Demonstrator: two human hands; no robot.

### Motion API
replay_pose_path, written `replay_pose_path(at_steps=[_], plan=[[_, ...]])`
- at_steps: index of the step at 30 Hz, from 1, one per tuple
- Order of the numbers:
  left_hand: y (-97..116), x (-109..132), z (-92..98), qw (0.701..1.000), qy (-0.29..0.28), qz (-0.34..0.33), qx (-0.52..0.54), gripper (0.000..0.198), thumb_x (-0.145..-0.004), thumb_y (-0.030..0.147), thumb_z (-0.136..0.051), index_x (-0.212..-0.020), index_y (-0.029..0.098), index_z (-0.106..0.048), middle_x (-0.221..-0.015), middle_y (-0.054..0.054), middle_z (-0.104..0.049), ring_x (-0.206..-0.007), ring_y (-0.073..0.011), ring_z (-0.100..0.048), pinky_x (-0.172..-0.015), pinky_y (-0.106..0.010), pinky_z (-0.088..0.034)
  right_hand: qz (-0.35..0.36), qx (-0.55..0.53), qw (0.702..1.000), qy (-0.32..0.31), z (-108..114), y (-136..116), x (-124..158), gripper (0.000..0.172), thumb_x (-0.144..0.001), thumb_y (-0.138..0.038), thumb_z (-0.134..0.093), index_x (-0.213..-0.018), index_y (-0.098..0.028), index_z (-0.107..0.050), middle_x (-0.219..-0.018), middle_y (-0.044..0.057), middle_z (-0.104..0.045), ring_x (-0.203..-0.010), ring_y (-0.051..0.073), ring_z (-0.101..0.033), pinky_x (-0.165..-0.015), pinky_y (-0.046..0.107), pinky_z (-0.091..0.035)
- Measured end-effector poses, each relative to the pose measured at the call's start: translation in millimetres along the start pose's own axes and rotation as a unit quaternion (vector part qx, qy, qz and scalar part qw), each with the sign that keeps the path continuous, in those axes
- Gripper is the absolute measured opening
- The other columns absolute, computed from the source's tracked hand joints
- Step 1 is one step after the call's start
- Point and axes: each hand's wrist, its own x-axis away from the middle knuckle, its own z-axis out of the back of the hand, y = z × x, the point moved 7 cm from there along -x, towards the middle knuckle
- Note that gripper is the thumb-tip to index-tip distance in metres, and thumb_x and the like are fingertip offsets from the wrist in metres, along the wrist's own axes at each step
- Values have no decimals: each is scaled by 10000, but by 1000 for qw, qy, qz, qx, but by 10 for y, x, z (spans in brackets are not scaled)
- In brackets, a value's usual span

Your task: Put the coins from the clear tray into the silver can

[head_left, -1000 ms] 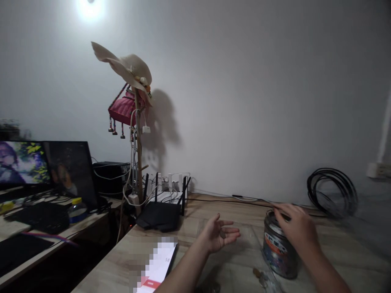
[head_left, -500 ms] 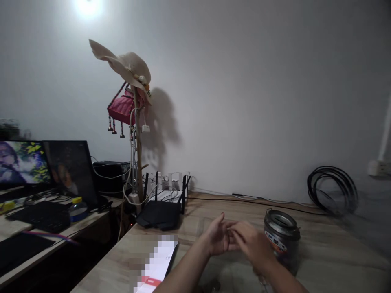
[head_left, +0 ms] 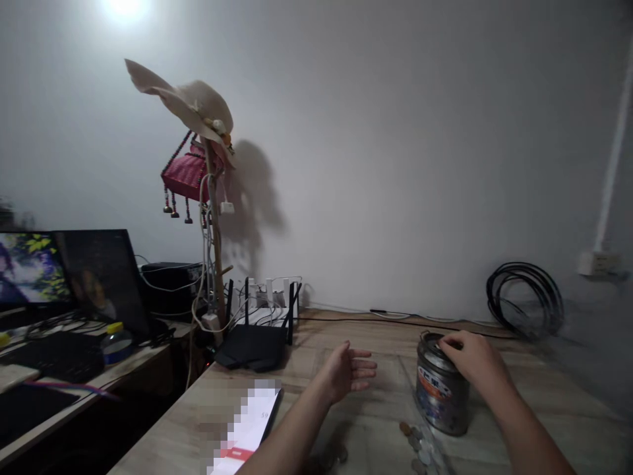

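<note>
A metal tin with a printed label stands on the wooden table. My right hand rests over the tin's top, fingertips pinched together at its opening; whatever they hold is hidden. My left hand hovers palm-up to the left of the tin, fingers stretched and apart, with nothing visible in it. Several coins lie on the table in front of the tin, near the bottom edge.
A phone with a lit screen lies by my left forearm. A black router and power strip sit at the table's back left, beside a stand holding a hat and pink bag. A coiled black cable leans on the wall. Monitors stand far left.
My right hand went from the tin to my left palm, pinched there, then returned to the tin's opening. The left hand stayed open. The view shifted slightly right.
</note>
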Motion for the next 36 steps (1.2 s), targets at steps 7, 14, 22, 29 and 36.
replay_pose_path(at_steps=[7, 14, 22, 29, 36], plan=[[-6, 9, 86, 994, 72, -17, -84, 368, -740, 418, -369, -881, 130, -549, -837, -83, -587, -700, -134, -539, -637, -266, -379, 46, 23, 991, 123, 268, -291, 87, 256, -707, -304, -437, -856, -189, -610, -814, 75, -593, -784, 206, -506, -695, 313, -374], [287, 117, 213, 963, 186, -168, -95, 385, -696, 435, -380, -848, 124, -547, -863, -95, -579, -741, -145, -524, -638, -265, -386, 161, -175, 967, -93, -306, -1297, 431, 229, -758, -259, -378, -790, -187, -594, -798, 53, -585, -755, 160, -515, -699, 276, -387], [412, 129, 536, 941, 273, -186, -76, 362, -696, 409, -340, -798, 122, -535, -814, -86, -568, -675, -124, -511, -582, -244, -378, 377, -126, 813, -425, -1124, -2139, 1553, 401, -729, -355, -428, -1038, -127, -542, -1091, 140, -495, -1009, 252, -418, -875, 389, -306], [328, 93, 461, 951, 238, -148, -133, 320, -695, 375, -353, -813, 144, -542, -846, -73, -573, -701, -114, -519, -601, -233, -391, 402, -189, 745, -498, -633, -1981, 1793, 399, -599, -289, -577, -992, -220, -565, -1032, 29, -468, -951, 172, -426, -792, 262, -356], [251, 83, 411, 959, 204, -104, -168, 308, -709, 371, -361, -804, 142, -543, -854, -82, -572, -694, -120, -512, -601, -241, -396, 377, -26, 748, -546, -585, -1543, 1772, 212, -484, -198, -613, -695, -188, -626, -817, -5, -514, -741, 145, -470, -590, 225, -350]])
